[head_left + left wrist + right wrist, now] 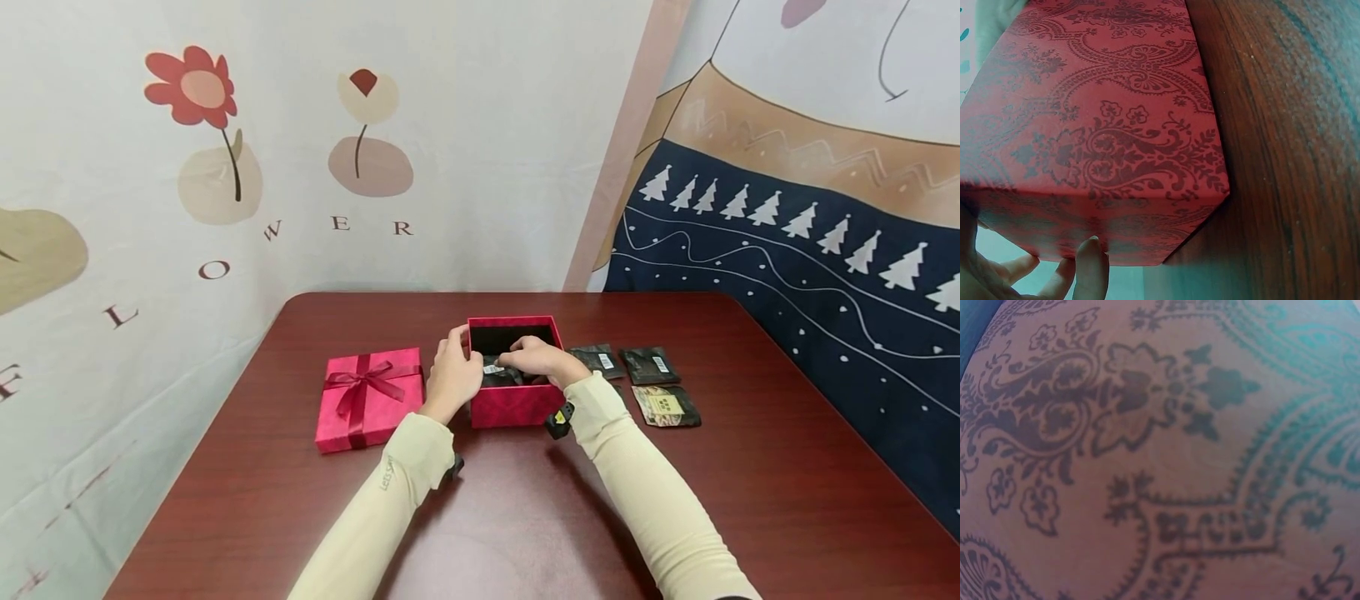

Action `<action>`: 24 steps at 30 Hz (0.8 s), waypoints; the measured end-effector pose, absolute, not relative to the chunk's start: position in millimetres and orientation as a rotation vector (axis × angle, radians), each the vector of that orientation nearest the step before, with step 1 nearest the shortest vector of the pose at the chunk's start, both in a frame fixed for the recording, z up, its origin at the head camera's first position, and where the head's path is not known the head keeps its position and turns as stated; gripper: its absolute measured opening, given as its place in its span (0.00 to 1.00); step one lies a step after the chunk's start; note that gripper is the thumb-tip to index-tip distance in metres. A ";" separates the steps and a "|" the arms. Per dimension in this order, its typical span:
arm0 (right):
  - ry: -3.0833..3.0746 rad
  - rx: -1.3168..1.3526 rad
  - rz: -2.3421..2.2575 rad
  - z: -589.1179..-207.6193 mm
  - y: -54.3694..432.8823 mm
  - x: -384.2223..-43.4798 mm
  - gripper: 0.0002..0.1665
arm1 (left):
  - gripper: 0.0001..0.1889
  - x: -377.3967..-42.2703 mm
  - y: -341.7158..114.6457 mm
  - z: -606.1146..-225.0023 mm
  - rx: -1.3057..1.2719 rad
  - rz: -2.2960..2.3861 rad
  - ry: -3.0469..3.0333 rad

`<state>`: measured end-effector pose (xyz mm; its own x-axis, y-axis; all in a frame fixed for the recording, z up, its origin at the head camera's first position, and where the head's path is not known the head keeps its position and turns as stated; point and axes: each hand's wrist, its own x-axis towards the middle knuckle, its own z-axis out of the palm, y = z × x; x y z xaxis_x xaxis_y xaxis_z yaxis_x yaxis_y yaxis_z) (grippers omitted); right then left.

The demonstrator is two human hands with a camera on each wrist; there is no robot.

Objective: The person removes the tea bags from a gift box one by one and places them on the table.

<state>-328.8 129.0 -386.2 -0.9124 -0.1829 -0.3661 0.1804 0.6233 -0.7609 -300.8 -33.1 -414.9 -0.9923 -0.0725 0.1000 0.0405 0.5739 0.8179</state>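
A red patterned gift box (513, 407) stands lidless on the table, its inside black. My left hand (456, 375) grips its left wall, thumb at the rim; the left wrist view shows the fingers (1091, 269) spread against the outer side. Inside the box is a black packet (501, 375) with a white label. My right hand (538, 358) reaches over the right rim and pinches this packet at its upper edge, its fingertips partly hidden. Only the patterned box wall (1160, 450) fills the right wrist view.
Left of the box lies its red lid (405, 371) with a ribbon bow. To the right lie black packets (597, 360), (649, 365) with white labels, a packet with a yellow label (666, 406) and another partly behind the right sleeve. A printed cloth (487, 150) hangs behind the table.
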 end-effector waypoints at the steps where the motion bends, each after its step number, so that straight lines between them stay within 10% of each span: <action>1: 2.433 0.005 -1.217 -386.2 129.2 -328.9 0.37 | 0.27 -300.9 -33.0 -414.8 0.026 -1.394 -2.680; 24: 2.385 -0.225 -1.361 -393.3 129.6 -332.9 0.23 | 0.26 -301.3 -33.0 -414.3 0.036 -1.392 -2.687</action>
